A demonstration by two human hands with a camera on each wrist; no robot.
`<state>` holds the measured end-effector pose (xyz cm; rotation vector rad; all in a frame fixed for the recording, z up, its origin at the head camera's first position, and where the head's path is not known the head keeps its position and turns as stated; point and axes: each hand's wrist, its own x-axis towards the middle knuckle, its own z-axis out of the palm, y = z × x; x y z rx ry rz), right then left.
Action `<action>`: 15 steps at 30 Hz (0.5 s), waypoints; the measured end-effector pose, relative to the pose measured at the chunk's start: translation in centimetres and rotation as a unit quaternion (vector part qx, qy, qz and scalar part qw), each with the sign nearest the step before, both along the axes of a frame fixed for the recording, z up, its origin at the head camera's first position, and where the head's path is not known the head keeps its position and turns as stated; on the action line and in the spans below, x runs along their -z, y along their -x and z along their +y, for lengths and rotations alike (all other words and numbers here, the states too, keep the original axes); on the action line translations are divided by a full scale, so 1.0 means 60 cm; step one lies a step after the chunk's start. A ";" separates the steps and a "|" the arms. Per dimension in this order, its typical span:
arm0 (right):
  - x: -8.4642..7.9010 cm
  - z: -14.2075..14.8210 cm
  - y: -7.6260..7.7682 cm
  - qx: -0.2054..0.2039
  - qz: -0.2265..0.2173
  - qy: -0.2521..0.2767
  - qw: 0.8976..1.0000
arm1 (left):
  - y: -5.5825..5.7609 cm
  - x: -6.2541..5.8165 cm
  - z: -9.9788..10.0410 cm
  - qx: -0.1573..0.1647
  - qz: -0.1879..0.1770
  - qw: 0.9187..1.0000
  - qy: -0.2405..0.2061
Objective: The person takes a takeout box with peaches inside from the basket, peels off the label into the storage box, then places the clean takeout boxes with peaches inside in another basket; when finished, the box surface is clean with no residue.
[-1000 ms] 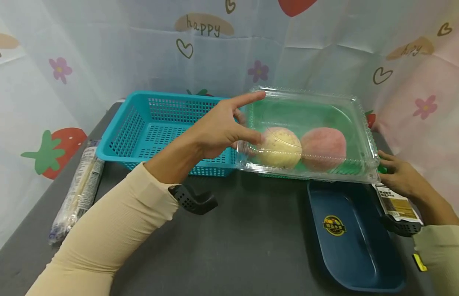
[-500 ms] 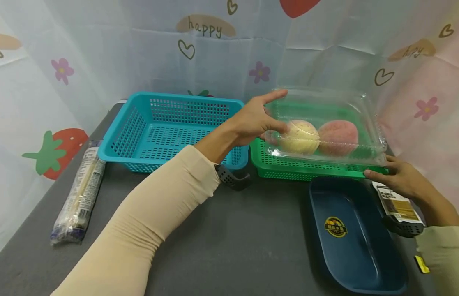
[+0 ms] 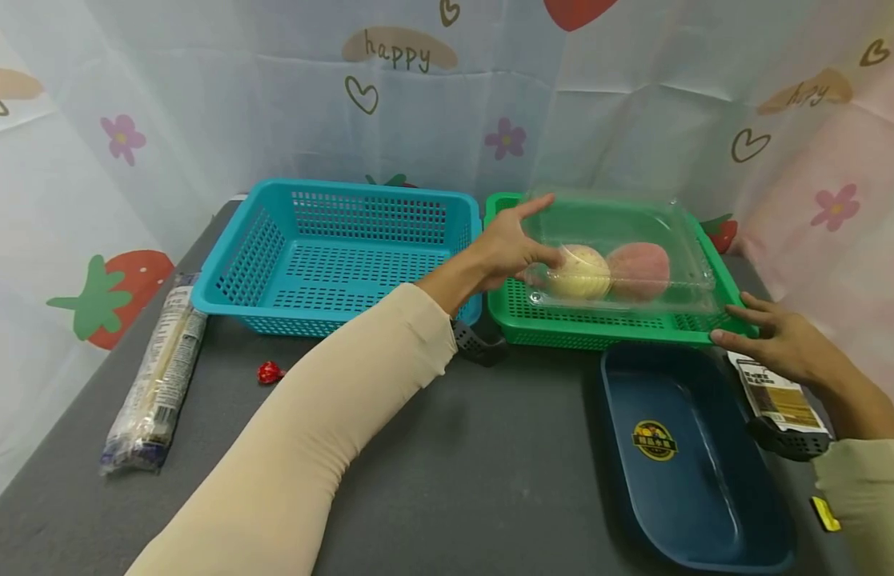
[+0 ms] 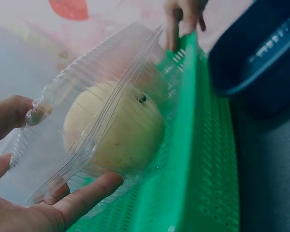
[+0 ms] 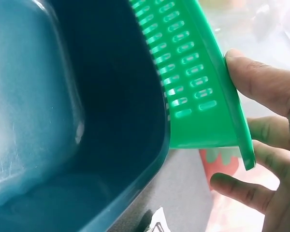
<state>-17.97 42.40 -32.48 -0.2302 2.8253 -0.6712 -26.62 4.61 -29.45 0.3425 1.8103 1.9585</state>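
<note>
My left hand [image 3: 506,250] grips the left end of a clear plastic clamshell box [image 3: 687,272], thumb and fingers spread along its side. Inside, a pale yellow, apple-like fruit [image 3: 579,272] lies beside a pink round fruit [image 3: 639,270]. The box is over the green basket [image 3: 555,332], within its outline; whether it touches the bottom I cannot tell. At the basket's front right corner, my right hand [image 3: 781,340] holds the rim, the thumb [image 5: 253,77] on the front side and fingers on the outer end. In the right wrist view its lower fingers are spread off the rim.
A blue basket [image 3: 230,248] stands left of the green one. In front sits a dark blue tub [image 3: 695,480], with a printed packet [image 3: 774,392] to its right. A wrapped noodle pack [image 3: 154,376] and a small red wrapped item [image 3: 270,372] lie at left.
My left hand has carried the clear box right, then lowered it over the green basket. My right hand stays at the basket corner. The red item has come out from behind the left sleeve.
</note>
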 end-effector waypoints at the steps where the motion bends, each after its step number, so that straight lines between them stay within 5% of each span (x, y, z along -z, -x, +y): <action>1: -0.001 0.000 0.000 0.002 0.000 -0.003 1.000 | 0.002 0.005 0.003 -0.004 -0.002 1.000 0.005; 15: -0.001 -0.001 0.001 0.001 -0.006 -0.002 1.000 | 0.011 0.050 0.029 -0.013 -0.044 0.999 0.025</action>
